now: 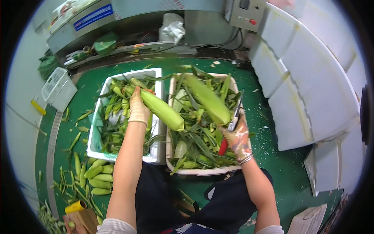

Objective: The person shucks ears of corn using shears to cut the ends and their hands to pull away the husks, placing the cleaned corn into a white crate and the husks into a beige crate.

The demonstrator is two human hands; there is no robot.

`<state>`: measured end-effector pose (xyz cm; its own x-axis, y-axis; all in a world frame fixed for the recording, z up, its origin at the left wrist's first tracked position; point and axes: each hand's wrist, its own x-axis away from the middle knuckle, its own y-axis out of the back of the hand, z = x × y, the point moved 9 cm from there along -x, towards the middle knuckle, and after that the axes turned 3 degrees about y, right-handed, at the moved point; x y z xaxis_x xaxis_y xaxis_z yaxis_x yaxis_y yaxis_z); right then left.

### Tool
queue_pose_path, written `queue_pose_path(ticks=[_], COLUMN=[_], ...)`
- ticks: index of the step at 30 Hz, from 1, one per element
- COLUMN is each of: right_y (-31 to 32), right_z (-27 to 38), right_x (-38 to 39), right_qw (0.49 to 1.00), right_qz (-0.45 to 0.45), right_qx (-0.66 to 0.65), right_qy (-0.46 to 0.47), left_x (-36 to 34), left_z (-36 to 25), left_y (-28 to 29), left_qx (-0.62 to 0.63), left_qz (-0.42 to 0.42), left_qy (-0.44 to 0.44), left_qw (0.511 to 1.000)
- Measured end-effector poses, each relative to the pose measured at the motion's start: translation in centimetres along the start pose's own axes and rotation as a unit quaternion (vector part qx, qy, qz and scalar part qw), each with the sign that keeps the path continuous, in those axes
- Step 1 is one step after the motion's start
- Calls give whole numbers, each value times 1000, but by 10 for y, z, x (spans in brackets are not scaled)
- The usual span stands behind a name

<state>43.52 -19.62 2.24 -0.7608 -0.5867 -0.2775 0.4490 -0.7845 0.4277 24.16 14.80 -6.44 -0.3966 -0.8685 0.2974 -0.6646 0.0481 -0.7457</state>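
- Right hand (238, 137): grip closed round a bladed tool (233, 122), beside a blurred green ear (210, 102), perhaps touching it.
- Left hand (138, 107): grip closed on a corn ear (163, 110), over the white box (157, 150) and cream crate (202, 172).
- Far end: grey control box (244, 16).

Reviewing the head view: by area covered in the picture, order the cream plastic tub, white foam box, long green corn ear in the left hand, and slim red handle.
1. Cream plastic tub and white foam box: too alike to rank.
2. Long green corn ear.
3. Slim red handle.
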Motion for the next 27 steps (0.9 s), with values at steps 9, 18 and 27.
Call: queue_pose_path(ticks=[9, 18, 27], right_y=[-108, -102, -62], right_z=[-59, -41, -53], right_x=[42, 66, 39], right_qw=[959, 812, 952], right_qz=[255, 215, 298], right_qx=[-97, -474, 75], right_qy=[-81, -265, -16], left_x=[46, 146, 130], left_z=[63, 127, 95], left_y=[-21, -90, -88], left_qx=[-116, -401, -758], left_qz=[-11, 326, 257], left_qy=[146, 237, -67], left_qw=[982, 823, 596])
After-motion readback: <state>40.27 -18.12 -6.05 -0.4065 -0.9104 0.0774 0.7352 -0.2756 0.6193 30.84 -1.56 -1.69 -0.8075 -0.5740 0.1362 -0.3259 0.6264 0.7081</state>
